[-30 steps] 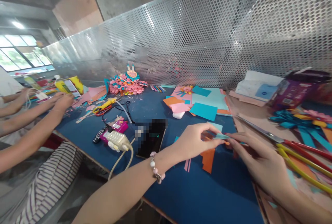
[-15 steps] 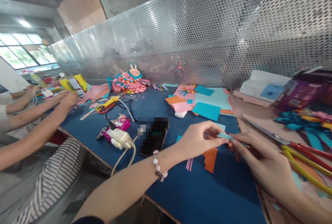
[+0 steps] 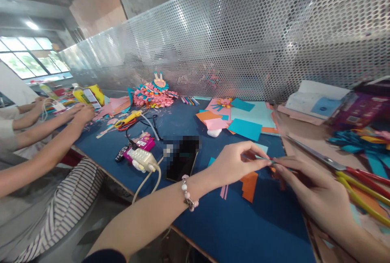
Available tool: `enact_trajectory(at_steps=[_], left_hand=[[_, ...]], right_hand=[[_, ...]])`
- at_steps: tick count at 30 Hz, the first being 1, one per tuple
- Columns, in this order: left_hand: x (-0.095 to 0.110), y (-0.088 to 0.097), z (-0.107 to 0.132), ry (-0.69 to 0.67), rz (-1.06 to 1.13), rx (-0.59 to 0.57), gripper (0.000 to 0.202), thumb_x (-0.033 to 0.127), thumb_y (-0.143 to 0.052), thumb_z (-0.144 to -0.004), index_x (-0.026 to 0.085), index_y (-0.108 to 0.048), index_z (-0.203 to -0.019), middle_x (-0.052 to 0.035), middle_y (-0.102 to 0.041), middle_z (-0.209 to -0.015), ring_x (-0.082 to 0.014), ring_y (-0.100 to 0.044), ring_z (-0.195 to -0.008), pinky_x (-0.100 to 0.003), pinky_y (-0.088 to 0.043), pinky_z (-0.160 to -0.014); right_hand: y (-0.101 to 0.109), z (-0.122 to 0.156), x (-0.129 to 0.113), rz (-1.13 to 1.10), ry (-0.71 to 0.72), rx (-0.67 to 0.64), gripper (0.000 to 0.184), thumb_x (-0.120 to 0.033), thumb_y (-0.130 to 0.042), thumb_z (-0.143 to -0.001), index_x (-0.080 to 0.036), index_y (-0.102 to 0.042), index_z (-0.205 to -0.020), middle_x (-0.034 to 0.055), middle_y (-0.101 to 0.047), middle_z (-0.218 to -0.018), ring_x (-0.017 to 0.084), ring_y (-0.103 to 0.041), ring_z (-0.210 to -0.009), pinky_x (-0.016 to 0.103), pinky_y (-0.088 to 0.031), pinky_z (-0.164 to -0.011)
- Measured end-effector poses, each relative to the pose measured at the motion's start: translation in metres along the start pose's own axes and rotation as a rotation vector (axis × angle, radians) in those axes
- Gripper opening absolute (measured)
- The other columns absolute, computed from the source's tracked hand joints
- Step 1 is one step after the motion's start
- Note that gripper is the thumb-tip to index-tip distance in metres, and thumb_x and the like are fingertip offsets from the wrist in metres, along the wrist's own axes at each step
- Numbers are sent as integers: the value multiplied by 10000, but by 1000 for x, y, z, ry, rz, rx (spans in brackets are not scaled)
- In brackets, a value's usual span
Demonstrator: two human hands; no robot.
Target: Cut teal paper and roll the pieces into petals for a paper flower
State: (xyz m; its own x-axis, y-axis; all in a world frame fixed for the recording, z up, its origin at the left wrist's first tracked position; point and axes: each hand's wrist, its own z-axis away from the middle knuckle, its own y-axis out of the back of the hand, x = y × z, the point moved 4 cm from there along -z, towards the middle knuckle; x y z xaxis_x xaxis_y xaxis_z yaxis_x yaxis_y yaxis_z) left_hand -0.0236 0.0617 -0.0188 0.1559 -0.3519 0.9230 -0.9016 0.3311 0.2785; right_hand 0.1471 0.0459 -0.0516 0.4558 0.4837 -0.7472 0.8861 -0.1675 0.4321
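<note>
My left hand, with a beaded bracelet at the wrist, pinches one end of a small light-blue paper strip. The fingertips of my right hand close on the strip's other end, so the two hands almost meet above the table. Part of the strip is hidden behind the fingers. Beneath my left hand lie a notched orange paper piece and thin pink strips. Some orange and pinkish bits show under my right fingers, too blurred to make out.
Coloured paper sheets lie ahead, beside a white lump. Scissors with red handles and a yellow-handled tool are on the right. A phone and a power strip with cords lie left. A co-worker's hands are farther left.
The light-blue strip now shows as a thinner sliver between my fingertips. My hands stay nearly in place, and the whole view has shifted slightly.
</note>
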Motion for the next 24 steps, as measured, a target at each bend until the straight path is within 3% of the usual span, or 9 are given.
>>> enact_trajectory(at_steps=[8, 18, 24], left_hand=[[0, 0, 1, -7, -17, -13, 199, 328, -605, -795, 155, -656, -877, -59, -662, -892, -136, -588, -771, -234, -464, -694], [4, -2, 2, -82, -77, -43, 209, 283, -596, -815, 170, -650, -983, -65, -679, -997, -168, -622, -937, -266, -471, -833], [5, -2, 3, -137, -145, -36, 198, 278, -583, -824, 139, -672, -934, -69, -693, -922, -154, -630, -845, -241, -479, -787]], right_hand=[[-2, 1, -2, -11, -32, -3, 157, -392, -576, -835, -260, -647, -883, 16, -647, -803, 103, -549, -516, 219, -483, -456], [-2, 3, -6, -53, 48, 10, 103, -321, -569, -847, -258, -631, -899, 19, -631, -833, 103, -559, -522, 218, -481, -442], [-2, 4, -7, -65, 50, -3, 93, -315, -562, -851, -260, -627, -888, 19, -615, -835, 112, -569, -547, 224, -484, -449]])
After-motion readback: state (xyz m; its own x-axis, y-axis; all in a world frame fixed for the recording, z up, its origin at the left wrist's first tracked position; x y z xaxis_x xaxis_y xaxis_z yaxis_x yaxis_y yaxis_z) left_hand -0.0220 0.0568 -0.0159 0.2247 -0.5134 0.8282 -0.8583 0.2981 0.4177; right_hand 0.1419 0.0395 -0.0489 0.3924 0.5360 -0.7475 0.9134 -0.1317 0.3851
